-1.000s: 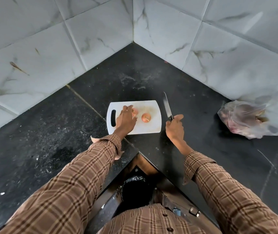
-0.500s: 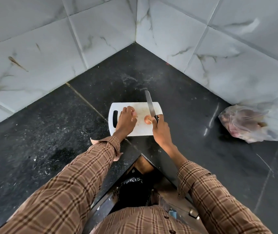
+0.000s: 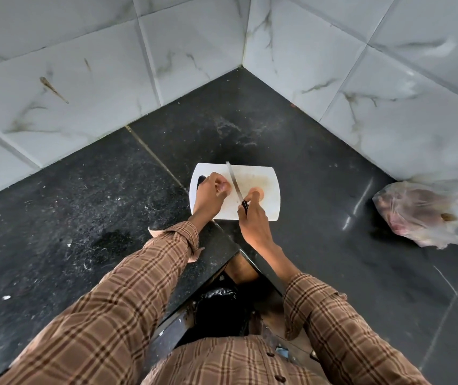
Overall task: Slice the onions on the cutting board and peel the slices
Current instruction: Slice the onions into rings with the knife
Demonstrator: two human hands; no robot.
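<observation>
Onion half, pale orange, sits mid-right on white cutting board, partly behind right hand, which grips knife. Left hand curls round 2nd onion piece, mostly hidden; skin on/off unclear.

You get soft, even daylight with no hard shadows. A glare streak shines on the black counter toward three o'clock, and the marble wall tiles at one o'clock look washed out. Wide-angle distortion bends the tile lines near the edges. Centre detail is reasonably sharp; the plaid sleeves at six o'clock look slightly soft.
</observation>
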